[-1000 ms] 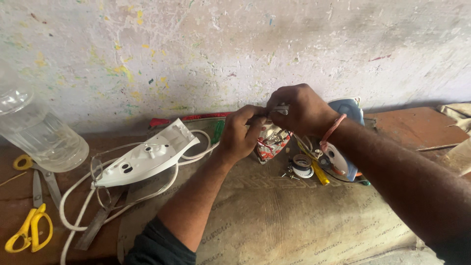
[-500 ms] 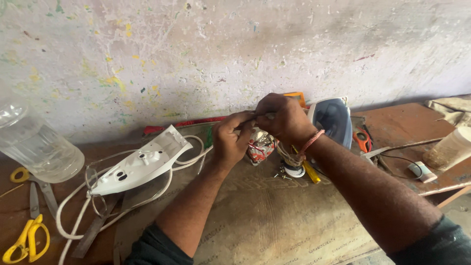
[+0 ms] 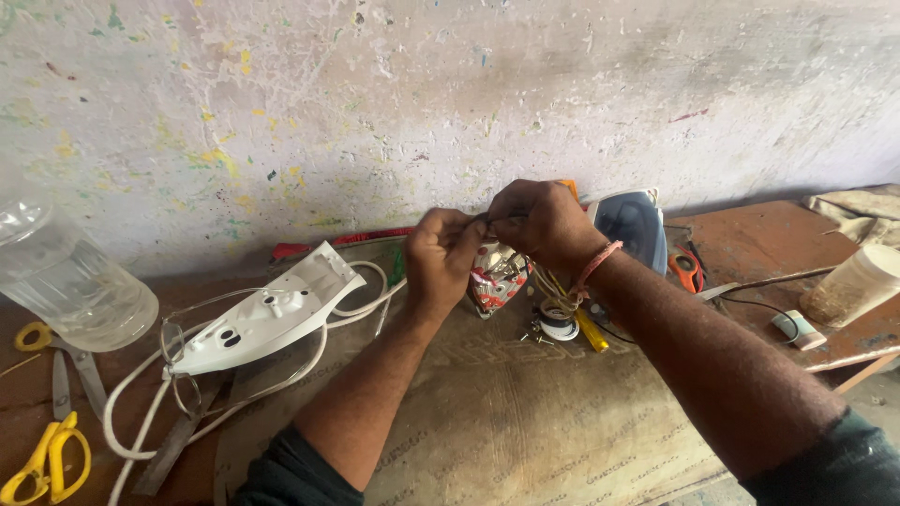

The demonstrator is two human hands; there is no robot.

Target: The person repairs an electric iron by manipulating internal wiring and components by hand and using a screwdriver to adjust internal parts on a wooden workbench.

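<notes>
My left hand [image 3: 442, 260] and my right hand [image 3: 536, 223] meet above the bench near the wall, both pinching a thin wire [image 3: 489, 217] between their fingertips. Just below them hangs a small red and white patterned part [image 3: 494, 277] of an opened clothes iron. The iron's blue and white body [image 3: 633, 225] stands behind my right wrist. A white iron cover [image 3: 267, 317] lies to the left with a white cord [image 3: 141, 398] looped around it. What the wire joins to is hidden by my fingers.
A clear plastic jar [image 3: 66, 281] lies at far left, yellow-handled scissors [image 3: 47, 450] below it. A yellow-handled screwdriver [image 3: 589, 330] and a tape roll [image 3: 561, 323] lie under my right wrist. A pale cup [image 3: 853, 286] and orange tool [image 3: 686, 267] sit at right. A brown mat [image 3: 525, 422] covers the bench.
Both hands stayed together on the wire and shifted slightly left and up in view as the camera turned, bringing the cup and bench corner at right into sight.
</notes>
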